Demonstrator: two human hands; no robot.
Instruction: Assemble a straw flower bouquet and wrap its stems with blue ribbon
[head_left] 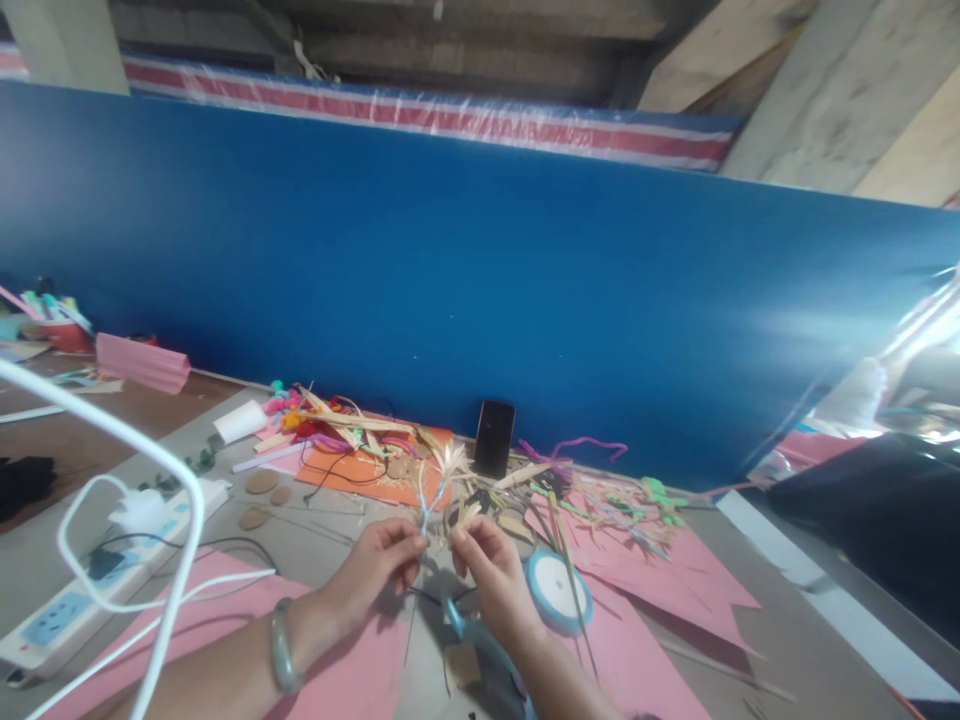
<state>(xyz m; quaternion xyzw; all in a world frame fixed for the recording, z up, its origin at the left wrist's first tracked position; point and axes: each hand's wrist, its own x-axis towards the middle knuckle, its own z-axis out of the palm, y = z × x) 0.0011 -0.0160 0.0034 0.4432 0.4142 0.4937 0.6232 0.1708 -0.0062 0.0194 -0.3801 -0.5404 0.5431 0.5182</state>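
Over the middle of the table, my left hand (384,556) pinches the lower end of a thin light-blue stem (427,512). Pale, frayed straw-like strips (450,462) spread out near the stem's upper end. A short gap away, my right hand (491,572) has thumb and fingers closed on a small pale husk-like piece (466,514). Its exact shape is partly covered by the fingers. Beside my right wrist lies a spool of light-blue ribbon (556,590), with a thin dry stalk across it. Loose blue ribbon (454,618) lies below the hands.
A phone (494,438) leans against the blue partition (465,250). Dried strips lie on orange paper (337,476) and pink paper (675,565). Left are a power strip (67,610), a white cable (196,520) and cardboard discs (261,482). A black object (885,530) stands right.
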